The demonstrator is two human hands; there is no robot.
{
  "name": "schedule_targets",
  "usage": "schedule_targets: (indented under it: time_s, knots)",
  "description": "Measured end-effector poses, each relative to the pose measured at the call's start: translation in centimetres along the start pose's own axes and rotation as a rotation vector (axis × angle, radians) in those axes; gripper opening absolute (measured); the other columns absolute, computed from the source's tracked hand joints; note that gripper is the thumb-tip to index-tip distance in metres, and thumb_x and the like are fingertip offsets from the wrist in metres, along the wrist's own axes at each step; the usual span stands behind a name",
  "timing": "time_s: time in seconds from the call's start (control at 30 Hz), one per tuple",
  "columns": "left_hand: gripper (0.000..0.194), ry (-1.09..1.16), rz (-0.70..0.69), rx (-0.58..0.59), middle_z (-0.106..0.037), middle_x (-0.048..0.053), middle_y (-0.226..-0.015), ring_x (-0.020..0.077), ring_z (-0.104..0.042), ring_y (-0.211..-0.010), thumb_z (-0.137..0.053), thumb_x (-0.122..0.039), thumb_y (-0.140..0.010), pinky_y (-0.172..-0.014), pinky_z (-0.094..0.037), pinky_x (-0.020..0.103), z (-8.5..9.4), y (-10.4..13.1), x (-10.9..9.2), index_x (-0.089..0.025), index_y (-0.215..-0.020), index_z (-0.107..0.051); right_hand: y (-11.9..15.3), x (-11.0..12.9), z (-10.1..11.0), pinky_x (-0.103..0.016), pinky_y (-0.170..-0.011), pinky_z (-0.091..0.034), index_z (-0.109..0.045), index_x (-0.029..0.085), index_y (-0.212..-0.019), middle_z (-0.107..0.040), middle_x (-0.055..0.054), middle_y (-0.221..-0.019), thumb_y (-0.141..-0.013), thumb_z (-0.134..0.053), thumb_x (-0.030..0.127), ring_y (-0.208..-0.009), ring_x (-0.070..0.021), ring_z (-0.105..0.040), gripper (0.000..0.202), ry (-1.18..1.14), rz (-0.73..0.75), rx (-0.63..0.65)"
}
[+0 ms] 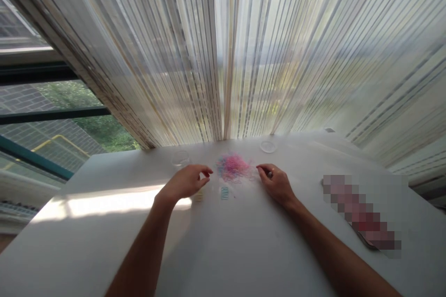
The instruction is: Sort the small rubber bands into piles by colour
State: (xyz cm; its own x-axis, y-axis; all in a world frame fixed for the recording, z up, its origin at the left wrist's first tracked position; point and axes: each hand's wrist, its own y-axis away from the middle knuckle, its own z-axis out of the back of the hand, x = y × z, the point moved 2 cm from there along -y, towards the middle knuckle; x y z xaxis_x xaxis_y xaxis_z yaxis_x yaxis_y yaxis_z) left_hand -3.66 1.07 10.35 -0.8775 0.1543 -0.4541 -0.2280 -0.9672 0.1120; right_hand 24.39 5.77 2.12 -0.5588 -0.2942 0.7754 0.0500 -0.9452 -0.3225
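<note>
A loose pile of thin pink, blue and purple strands [235,166] lies on the white table [223,250], between my hands. Just left of the pile is my left hand [188,181], its thumb and fingers apart with nothing visible between them. On the other side my right hand [275,182] has its fingers curled and the fingertips pressed together; whatever they may hold is too small to make out. A small group of teal pieces [224,193] sits in front of the pile, and a yellowish group [199,196] lies beside my left hand.
A clear round container [180,158] stands behind my left hand. A clear round lid or dish [268,147] lies at the back right. A blurred pinkish object [362,213] rests on the right. Striped curtains [223,55] hang along the table's far edge.
</note>
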Motion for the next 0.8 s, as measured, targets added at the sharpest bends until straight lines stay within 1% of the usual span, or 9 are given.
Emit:
schedule_targets:
  time_s: [0.07,0.17,0.3,0.43,0.5,0.57,0.67,0.8]
  knots:
    - [0.030,-0.035,0.034,-0.028,-0.075,0.004,-0.105,0.0172,-0.068,-0.080,-0.056,-0.025,-0.086,-0.077,-0.051,0.027,0.6,-1.6,0.4,-0.020,-0.110,-0.072,0.0,-0.1,0.0,-0.032,-0.075,-0.053,-0.073,0.018,-0.089,-0.074,-0.008,-0.089,-0.086,-0.052,0.038,-0.073,-0.0182,-0.064,0.030,0.005,0.009,0.003]
    - [0.025,-0.080,0.009,-0.014,-0.076,0.003,-0.104,0.0176,-0.068,-0.083,-0.058,-0.024,-0.083,-0.078,-0.051,0.026,0.3,-2.9,0.8,-0.021,-0.103,-0.073,-0.1,-0.1,0.0,-0.032,-0.075,-0.053,-0.073,0.018,-0.088,-0.074,-0.007,-0.088,-0.086,-0.052,0.038,-0.073,-0.0183,-0.064,0.029,0.006,0.015,0.006]
    - [0.017,-0.107,-0.028,0.056,-0.075,0.004,-0.097,0.0194,-0.067,-0.087,-0.062,-0.028,-0.082,-0.080,-0.050,0.028,-0.7,-2.9,0.4,-0.021,-0.092,-0.073,-0.1,-0.2,0.1,-0.032,-0.075,-0.053,-0.073,0.018,-0.088,-0.074,-0.007,-0.088,-0.086,-0.052,0.038,-0.074,-0.0184,-0.064,0.029,0.008,0.006,0.011]
    - [0.015,-0.138,0.023,0.098,-0.074,0.005,-0.095,0.0215,-0.067,-0.090,-0.066,-0.031,-0.080,-0.083,-0.049,0.030,-1.4,-2.7,-0.2,-0.019,-0.087,-0.072,-0.1,-0.1,0.1,-0.031,-0.075,-0.052,-0.073,0.018,-0.088,-0.074,-0.007,-0.087,-0.086,-0.052,0.038,-0.074,-0.0184,-0.064,0.029,0.007,-0.004,0.020]
    - [0.014,-0.159,0.052,0.093,-0.074,0.006,-0.092,0.0216,-0.067,-0.088,-0.066,-0.032,-0.080,-0.082,-0.049,0.030,-1.7,-2.9,-0.3,-0.019,-0.084,-0.072,-0.1,-0.1,0.1,-0.031,-0.074,-0.052,-0.073,0.019,-0.088,-0.074,-0.007,-0.087,-0.086,-0.052,0.037,-0.074,-0.0183,-0.064,0.028,0.010,-0.002,0.019]
    - [0.013,-0.174,0.051,0.076,-0.074,0.005,-0.091,0.0211,-0.067,-0.087,-0.066,-0.031,-0.080,-0.081,-0.049,0.030,-2.0,-3.1,-0.4,-0.020,-0.083,-0.072,-0.2,0.0,0.1,-0.031,-0.075,-0.052,-0.073,0.019,-0.087,-0.074,-0.006,-0.086,-0.086,-0.052,0.037,-0.073,-0.0181,-0.064,0.027,0.014,0.003,0.017]
    - [0.011,-0.184,0.031,0.052,-0.075,0.004,-0.090,0.0201,-0.067,-0.086,-0.064,-0.029,-0.081,-0.079,-0.048,0.029,-2.2,-3.3,-0.4,-0.021,-0.082,-0.072,-0.2,0.0,0.2,-0.031,-0.075,-0.052,-0.073,0.019,-0.087,-0.074,-0.006,-0.086,-0.086,-0.052,0.036,-0.073,-0.0182,-0.064,0.027,0.013,0.007,0.019]
    - [0.017,-0.156,-0.023,0.028,-0.074,0.003,-0.091,0.0193,-0.067,-0.084,-0.059,-0.032,-0.088,-0.078,-0.049,0.028,-2.4,-3.7,-0.3,-0.022,-0.086,-0.073,-0.2,0.0,0.2,-0.031,-0.075,-0.052,-0.073,0.019,-0.087,-0.074,-0.007,-0.086,-0.086,-0.053,0.037,-0.074,-0.0185,-0.064,0.027,0.004,0.006,0.023]
